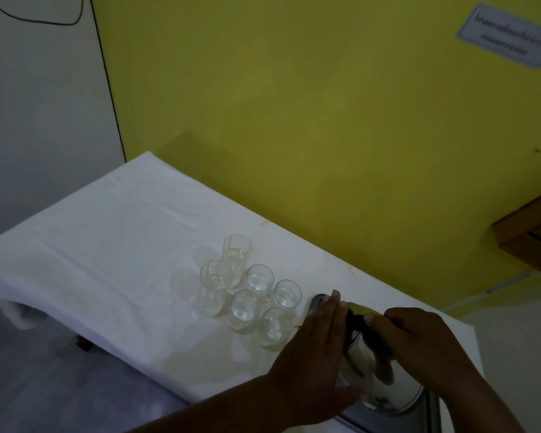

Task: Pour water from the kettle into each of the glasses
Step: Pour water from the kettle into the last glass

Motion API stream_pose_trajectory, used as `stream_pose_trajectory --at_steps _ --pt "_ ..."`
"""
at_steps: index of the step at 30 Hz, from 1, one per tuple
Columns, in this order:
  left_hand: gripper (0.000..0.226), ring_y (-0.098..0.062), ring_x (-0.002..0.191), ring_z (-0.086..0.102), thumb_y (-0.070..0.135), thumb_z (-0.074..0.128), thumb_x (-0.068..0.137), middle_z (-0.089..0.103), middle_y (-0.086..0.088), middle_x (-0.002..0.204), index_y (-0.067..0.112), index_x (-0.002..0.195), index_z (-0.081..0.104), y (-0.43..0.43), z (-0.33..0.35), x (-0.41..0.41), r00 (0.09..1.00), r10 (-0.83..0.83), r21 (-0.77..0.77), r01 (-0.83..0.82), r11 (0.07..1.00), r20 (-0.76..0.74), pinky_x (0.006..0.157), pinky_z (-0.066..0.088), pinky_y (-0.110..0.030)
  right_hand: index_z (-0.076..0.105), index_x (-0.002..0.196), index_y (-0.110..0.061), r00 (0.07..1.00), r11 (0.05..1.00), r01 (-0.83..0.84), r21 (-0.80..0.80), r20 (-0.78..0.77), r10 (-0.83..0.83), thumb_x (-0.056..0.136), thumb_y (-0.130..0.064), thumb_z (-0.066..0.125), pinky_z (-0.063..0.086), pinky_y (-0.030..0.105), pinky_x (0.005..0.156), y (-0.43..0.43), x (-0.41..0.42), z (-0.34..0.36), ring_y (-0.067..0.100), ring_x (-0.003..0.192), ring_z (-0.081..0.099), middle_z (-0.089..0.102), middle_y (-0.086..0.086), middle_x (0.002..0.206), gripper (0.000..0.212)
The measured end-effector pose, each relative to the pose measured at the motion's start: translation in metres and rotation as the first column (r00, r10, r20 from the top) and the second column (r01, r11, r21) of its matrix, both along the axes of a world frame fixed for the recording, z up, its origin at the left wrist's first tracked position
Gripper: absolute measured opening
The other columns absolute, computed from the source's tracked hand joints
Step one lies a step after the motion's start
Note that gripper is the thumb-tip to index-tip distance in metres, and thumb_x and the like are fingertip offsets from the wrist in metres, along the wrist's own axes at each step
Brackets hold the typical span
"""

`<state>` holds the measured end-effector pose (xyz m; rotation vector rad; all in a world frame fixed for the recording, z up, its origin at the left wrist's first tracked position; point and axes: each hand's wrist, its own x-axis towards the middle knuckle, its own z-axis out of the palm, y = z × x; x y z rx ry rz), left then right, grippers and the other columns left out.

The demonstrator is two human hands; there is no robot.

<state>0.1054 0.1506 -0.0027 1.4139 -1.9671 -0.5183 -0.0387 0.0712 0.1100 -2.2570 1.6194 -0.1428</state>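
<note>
A shiny steel kettle (378,373) stands at the near right end of the white-clothed table (107,245). My left hand (316,348) lies flat against its left side with straight fingers. My right hand (419,342) curls over the dark handle at the kettle's top. Several clear glasses (250,292) stand in a tight cluster just left of the kettle: two taller faceted ones at the back left and smaller round ones nearer the kettle. They appear to hold some water.
A yellow wall runs along the table's far side, with a white sign (509,35) at upper right. A wooden shelf (531,232) juts out at right. A metal tray edge (431,414) lies under the kettle. Grey floor shows at lower left.
</note>
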Motion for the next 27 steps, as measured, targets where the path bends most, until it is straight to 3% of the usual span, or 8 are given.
stream_pose_trajectory --at_steps 6,9,16,27 --pt "0.105 -0.024 0.147 -0.016 0.052 0.055 0.083 -0.015 -0.013 0.161 0.001 0.153 -0.005 0.0 0.0012 -0.0001 1.0 0.002 -0.012 -0.002 1.0 -0.005 0.119 0.006 -0.043 0.054 0.061 0.001 1.0 1.0 0.01 -0.008 -0.001 -0.01 0.074 -0.065 0.044 0.041 0.041 0.055 0.0005 0.0 0.0011 0.032 0.06 0.06 0.06 0.02 0.062 0.069" --pt "0.106 -0.024 0.147 -0.015 0.054 0.055 0.083 -0.015 -0.013 0.161 0.001 0.153 -0.005 -0.0002 -0.0007 -0.0006 1.0 0.011 -0.015 -0.012 1.0 -0.006 0.119 0.009 -0.044 0.058 0.062 -0.001 1.0 1.0 0.014 -0.009 -0.026 -0.015 0.07 -0.07 0.038 0.046 0.045 0.058 0.0009 0.0006 0.0019 0.028 0.059 0.061 0.063 0.017 0.063 0.072" --pt "0.106 -0.021 0.146 -0.021 0.056 0.049 0.083 -0.021 -0.011 0.16 0.003 0.152 -0.009 -0.0002 0.0023 0.0005 1.0 0.005 0.012 -0.005 1.0 -0.002 0.119 0.002 -0.04 0.058 0.061 -0.002 0.998 1.0 0.019 -0.007 -0.057 -0.02 0.081 -0.058 0.047 0.042 0.039 0.056 -0.001 0.0008 0.002 0.027 0.059 0.061 0.063 0.017 0.062 0.061" --pt "0.106 -0.022 0.147 -0.018 0.048 0.06 0.084 -0.016 -0.013 0.161 0.002 0.153 -0.007 -0.0019 0.0018 -0.0001 1.0 0.012 -0.021 -0.012 1.0 0.002 0.118 0.0 -0.039 0.055 0.061 0.001 1.0 1.0 0.007 -0.006 -0.022 -0.007 0.071 -0.069 0.038 0.04 0.041 0.055 -0.0027 0.0013 0.0025 0.03 0.06 0.06 0.06 0.019 0.061 0.072"
